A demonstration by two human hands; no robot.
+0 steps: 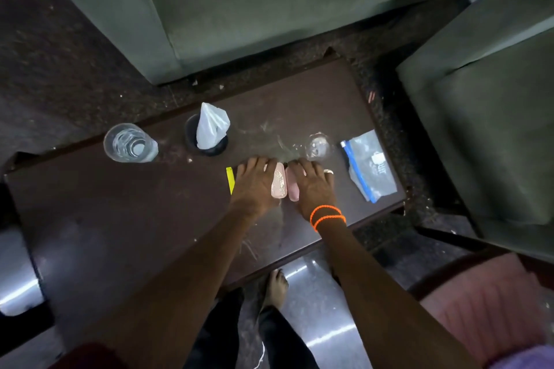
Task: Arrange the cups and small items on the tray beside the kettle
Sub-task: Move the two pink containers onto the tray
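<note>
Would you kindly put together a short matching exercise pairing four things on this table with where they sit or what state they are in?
Column one:
1. clear glass
2. dark cup
3. zip bag
4. pink packets

Column two:
A. lies flat near the table's right end
B. holds a white folded napkin
C. stands at the far left, nothing in it that shows
D. lie between the left hand and the right hand

Pairs: 1-C, 2-B, 3-A, 4-D
</note>
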